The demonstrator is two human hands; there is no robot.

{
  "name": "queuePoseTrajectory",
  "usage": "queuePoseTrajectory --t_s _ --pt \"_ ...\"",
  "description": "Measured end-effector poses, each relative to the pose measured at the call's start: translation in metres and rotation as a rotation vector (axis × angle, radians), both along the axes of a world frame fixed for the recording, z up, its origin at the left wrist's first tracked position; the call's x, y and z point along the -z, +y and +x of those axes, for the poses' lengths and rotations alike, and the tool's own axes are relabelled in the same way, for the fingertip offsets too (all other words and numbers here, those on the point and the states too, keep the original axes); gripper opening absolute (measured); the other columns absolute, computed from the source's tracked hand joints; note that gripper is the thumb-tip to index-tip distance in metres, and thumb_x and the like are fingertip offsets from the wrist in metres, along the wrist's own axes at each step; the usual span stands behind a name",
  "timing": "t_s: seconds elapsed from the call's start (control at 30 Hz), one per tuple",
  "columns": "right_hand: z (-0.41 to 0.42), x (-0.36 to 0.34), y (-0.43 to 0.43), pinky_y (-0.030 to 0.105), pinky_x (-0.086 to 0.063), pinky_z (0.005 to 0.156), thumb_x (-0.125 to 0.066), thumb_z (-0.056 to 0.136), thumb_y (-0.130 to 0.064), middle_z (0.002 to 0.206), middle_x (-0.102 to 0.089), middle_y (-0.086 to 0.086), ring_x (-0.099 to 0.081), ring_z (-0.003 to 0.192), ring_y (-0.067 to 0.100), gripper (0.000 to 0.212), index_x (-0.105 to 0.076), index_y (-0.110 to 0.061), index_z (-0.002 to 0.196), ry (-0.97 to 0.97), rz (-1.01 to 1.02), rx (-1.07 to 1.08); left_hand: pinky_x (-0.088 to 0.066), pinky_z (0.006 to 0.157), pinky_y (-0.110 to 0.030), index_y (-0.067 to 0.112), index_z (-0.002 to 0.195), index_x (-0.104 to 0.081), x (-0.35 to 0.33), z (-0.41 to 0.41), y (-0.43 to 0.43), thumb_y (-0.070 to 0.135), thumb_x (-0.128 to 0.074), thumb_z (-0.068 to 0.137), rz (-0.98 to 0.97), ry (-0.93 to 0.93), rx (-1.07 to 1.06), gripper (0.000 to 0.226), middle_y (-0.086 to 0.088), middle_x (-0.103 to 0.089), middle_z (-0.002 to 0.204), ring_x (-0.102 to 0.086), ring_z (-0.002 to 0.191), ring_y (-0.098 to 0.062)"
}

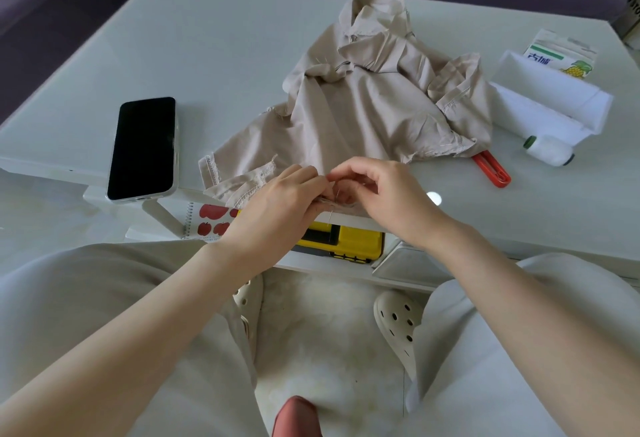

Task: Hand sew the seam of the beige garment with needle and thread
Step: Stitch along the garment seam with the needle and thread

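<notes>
Pale surface; hands sew close together
Left grip pinches the beige garment; right grip seems to pinch the needle; close fingers may get poked

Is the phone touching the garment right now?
Apart. The head view shows a strip of bare table between the phone and the nearest hem of the garment.

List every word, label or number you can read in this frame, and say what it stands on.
"古城": blue characters on the carton with the pineapple picture. Their lower edge is hidden, so the reading is uncertain.
Notebook with the red apples: a line of small print under the apples, too small to read.
</notes>
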State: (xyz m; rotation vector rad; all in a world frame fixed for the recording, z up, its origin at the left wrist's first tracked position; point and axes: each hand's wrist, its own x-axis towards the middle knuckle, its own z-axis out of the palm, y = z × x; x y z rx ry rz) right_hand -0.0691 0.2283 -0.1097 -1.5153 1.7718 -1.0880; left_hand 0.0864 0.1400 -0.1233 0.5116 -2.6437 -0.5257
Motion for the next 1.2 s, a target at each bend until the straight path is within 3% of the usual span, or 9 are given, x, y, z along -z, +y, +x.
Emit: queuePoseTrajectory --t_s 0.13,0.47,0.57,0.63,0.7,0.8,0.93,1.07,1.2 --pt "0.001 0.002 -0.001 0.016 -0.051 0.075 -0.067 0.087 -0.009 0.084 -0.072 -0.007 -0.067 0.078 0.003 0.016 -0.058 -0.015 0.099 -0.035 0.018 0.043 -0.038 0.071 -0.028 0.008 0.087 -0.064 -0.001 0.000 -0.001 0.011 -0.059 0.087 0.022 0.011 -0.018 0.007 -0.001 -0.057 0.082 -0.042 0.079 -0.010" --pt "0.004 0.005 0.001 0.006 -0.042 0.068 -0.066 0.087 -0.008 0.076 -0.063 -0.021 -0.059 0.070 -0.009 0.011 -0.070 -0.017 0.090 0.037 0.073 0.025 -0.038 0.071 -0.020 0.009 0.087 -0.063 -0.003 -0.001 0.001 0.008 -0.062 0.088 0.117 0.004 -0.055 0.002 0.006 -0.055 0.083 -0.044 0.080 -0.008" --pt "-0.001 0.008 0.002 0.013 -0.044 0.076 -0.058 0.093 -0.011 0.083 -0.062 -0.018 -0.058 0.081 -0.004 0.014 -0.070 -0.015 0.098 0.158 0.119 -0.046 -0.037 0.073 -0.015 0.010 0.088 -0.064 -0.003 -0.003 0.000 0.010 -0.062 0.089 0.146 0.011 -0.073 0.002 0.011 -0.051 0.082 -0.042 0.079 -0.004" --pt "-0.004 0.008 0.001 0.027 -0.045 0.088 -0.054 0.094 -0.011 0.098 -0.061 -0.008 -0.055 0.096 0.008 0.016 -0.066 -0.013 0.104 0.302 0.009 -0.044 -0.036 0.073 -0.010 0.010 0.090 -0.066 -0.004 -0.005 -0.001 0.009 -0.062 0.088 0.168 0.021 -0.089 0.005 0.014 -0.050 0.081 -0.043 0.074 -0.004" --pt "-0.007 0.003 0.001 0.027 -0.043 0.091 -0.054 0.093 -0.014 0.103 -0.057 -0.003 -0.053 0.101 0.013 0.016 -0.065 -0.011 0.104 0.380 -0.165 -0.031 -0.033 0.074 -0.005 0.010 0.091 -0.068 -0.006 -0.005 -0.002 0.008 -0.062 0.088 0.181 0.032 -0.092 0.007 0.016 -0.050 0.079 -0.046 0.075 0.002" --pt "-0.009 -0.004 0.004 0.018 -0.040 0.081 -0.059 0.088 -0.015 0.088 -0.054 0.001 -0.049 0.086 0.011 0.011 -0.069 -0.010 0.091 0.482 -0.365 -0.057 -0.033 0.070 -0.005 0.009 0.089 -0.069 -0.008 -0.004 -0.003 0.008 -0.062 0.088 0.214 0.031 -0.085 0.007 0.011 -0.051 0.075 -0.045 0.074 0.003" --pt "-0.007 0.011 0.004 0.027 -0.040 0.066 -0.068 0.081 0.000 0.076 -0.051 0.001 -0.041 0.075 0.014 0.012 -0.072 -0.011 0.082 0.689 -0.409 -0.202 -0.035 0.072 -0.011 0.011 0.083 -0.068 -0.006 -0.004 -0.004 0.008 -0.061 0.089 0.232 0.018 -0.090 0.009 0.001 -0.059 0.080 -0.046 0.075 -0.004" --pt "-0.012 0.022 -0.002 0.033 -0.042 0.063 -0.071 0.082 -0.004 0.077 -0.049 0.001 -0.037 0.075 0.016 0.013 -0.073 -0.014 0.089 0.850 -0.405 -0.221 -0.035 0.075 -0.015 0.011 0.085 -0.068 -0.004 -0.006 -0.006 0.011 -0.059 0.091 0.224 0.001 -0.104 0.010 0.000 -0.060 0.080 -0.049 0.078 -0.012" --pt "-0.008 0.025 -0.002 0.030 -0.034 0.064 -0.066 0.088 -0.012 0.075 -0.051 0.005 -0.037 0.073 0.019 0.006 -0.071 -0.009 0.087 0.921 -0.461 -0.216 -0.037 0.073 -0.017 0.010 0.087 -0.068 -0.003 -0.006 -0.006 0.015 -0.058 0.092 0.232 -0.009 -0.093 0.012 -0.001 -0.060 0.080 -0.049 0.078 -0.013"
